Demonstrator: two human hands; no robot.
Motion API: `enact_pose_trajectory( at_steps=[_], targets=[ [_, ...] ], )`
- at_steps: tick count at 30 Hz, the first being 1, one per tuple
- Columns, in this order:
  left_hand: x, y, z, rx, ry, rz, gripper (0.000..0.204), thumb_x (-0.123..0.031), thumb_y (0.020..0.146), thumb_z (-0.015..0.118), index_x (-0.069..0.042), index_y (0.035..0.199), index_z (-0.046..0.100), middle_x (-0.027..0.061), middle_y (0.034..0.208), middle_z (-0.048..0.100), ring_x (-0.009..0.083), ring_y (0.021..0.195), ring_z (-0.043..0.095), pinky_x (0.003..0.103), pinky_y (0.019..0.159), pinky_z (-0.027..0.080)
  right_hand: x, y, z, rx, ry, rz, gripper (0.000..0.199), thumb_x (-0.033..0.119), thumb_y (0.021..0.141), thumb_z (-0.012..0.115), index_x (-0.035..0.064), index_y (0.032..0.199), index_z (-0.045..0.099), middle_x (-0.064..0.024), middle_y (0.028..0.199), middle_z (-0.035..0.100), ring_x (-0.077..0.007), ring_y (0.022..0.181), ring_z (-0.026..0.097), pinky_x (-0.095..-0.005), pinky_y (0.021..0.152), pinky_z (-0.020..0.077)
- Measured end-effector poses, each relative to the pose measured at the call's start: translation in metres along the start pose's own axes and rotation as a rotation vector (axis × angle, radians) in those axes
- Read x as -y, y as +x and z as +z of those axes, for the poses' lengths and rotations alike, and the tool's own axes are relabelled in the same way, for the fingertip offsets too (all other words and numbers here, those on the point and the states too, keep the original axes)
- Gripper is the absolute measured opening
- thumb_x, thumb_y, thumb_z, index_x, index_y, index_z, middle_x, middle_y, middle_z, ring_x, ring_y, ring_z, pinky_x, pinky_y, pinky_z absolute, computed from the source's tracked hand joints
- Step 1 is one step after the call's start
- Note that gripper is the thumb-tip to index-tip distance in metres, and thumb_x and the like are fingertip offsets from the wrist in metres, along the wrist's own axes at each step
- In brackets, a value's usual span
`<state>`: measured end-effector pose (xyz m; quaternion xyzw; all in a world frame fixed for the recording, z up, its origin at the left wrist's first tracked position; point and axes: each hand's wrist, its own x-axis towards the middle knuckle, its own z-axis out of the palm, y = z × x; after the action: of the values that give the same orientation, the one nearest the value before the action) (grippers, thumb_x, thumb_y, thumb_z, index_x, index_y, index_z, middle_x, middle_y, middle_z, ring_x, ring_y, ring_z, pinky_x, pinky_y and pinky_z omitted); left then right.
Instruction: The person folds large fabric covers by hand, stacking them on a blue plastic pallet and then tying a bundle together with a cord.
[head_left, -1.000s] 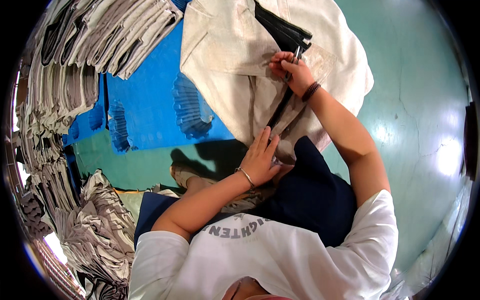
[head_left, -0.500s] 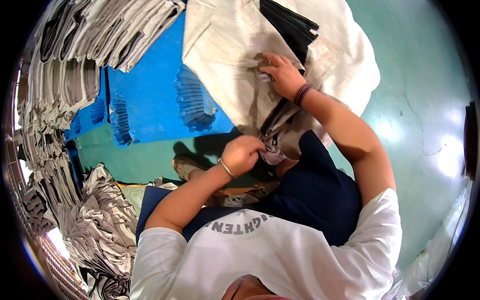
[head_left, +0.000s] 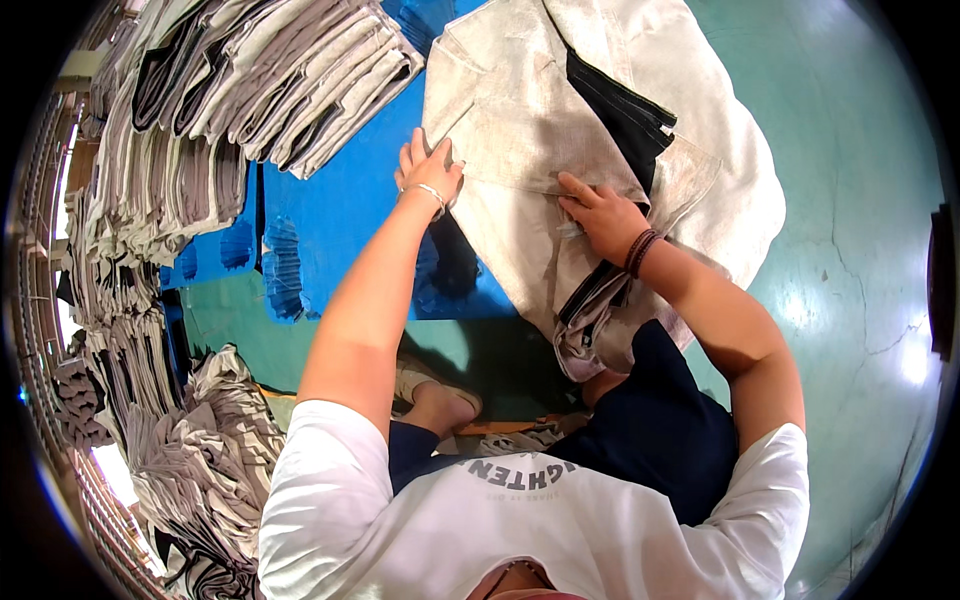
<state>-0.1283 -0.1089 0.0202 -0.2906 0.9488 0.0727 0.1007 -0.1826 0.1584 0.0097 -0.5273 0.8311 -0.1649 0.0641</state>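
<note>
A pale beige garment [head_left: 520, 130] with a black strip [head_left: 620, 110] running across it is spread in front of me, its near end bunched over my lap. My left hand [head_left: 430, 178] lies on its left edge, fingers spread and nothing visible in them. Near the middle of the cloth rests my right hand [head_left: 605, 222], beside the black strip. Its fingers are partly curled, and a small pale thing shows beneath them, too hidden to name.
Folded beige and black garments [head_left: 290, 80] are stacked at the far left on a blue sheet [head_left: 350, 200]. A crumpled heap of cloth [head_left: 210, 440] lies at the near left. Green floor [head_left: 850, 200] extends on the right.
My left hand has reached forward from near my lap onto the garment's left edge, its fingers now spread. My right hand stays on the cloth. The whole view has shifted slightly.
</note>
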Motion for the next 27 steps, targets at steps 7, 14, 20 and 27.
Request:
enact_pose_trajectory(
  at_steps=[7,14,20,27],
  targets=[
    [0.029,0.038,-0.024,0.015,-1.9,-0.112,0.043,-0.023,0.078,0.051,-0.006,0.115,0.038,0.0116,0.112,0.046,0.026,0.102,0.044,0.036,0.087,0.035,-0.005,0.007,-0.002,-0.074,0.366,0.058,0.049,0.003,0.068,0.049,0.0082,0.116,0.04,-0.0054,0.125,0.031,-0.0222,0.096,0.047,-0.0294,0.075,0.0439],
    [0.072,0.015,0.002,0.085,-1.983,-0.357,0.054,-0.033,0.081,0.045,-0.005,0.123,0.023,0.0082,0.118,0.038,0.0209,0.099,0.043,0.035,0.084,0.036,0.025,0.042,-0.032,0.185,1.57,0.407,0.05,0.005,0.076,0.048,0.0159,0.123,0.033,-0.0014,0.079,0.053,-0.0056,0.066,0.048,-0.0194,0.058,0.0395],
    [0.011,-0.081,0.019,-0.2,-1.853,-0.425,0.027,-0.017,0.078,0.052,-0.01,0.103,0.043,0.0008,0.089,0.051,0.0117,0.077,0.048,0.028,0.068,0.039,0.075,0.084,-0.025,0.338,1.721,-0.007,0.049,0.011,0.074,0.054,0.0099,0.12,0.037,-0.0043,0.126,0.033,-0.0128,0.099,0.043,-0.0262,0.073,0.0424],
    [-0.03,-0.135,0.02,0.225,-1.859,-0.208,0.04,-0.032,0.081,0.048,-0.009,0.113,0.039,0.0056,0.11,0.047,0.0157,0.094,0.047,0.028,0.077,0.037,0.042,0.018,-0.041,-0.136,1.211,-0.172,0.031,-0.008,0.076,0.042,0.0032,0.103,0.051,-0.0103,0.127,0.03,-0.0162,0.1,0.046,-0.025,0.081,0.0404]
  ],
)
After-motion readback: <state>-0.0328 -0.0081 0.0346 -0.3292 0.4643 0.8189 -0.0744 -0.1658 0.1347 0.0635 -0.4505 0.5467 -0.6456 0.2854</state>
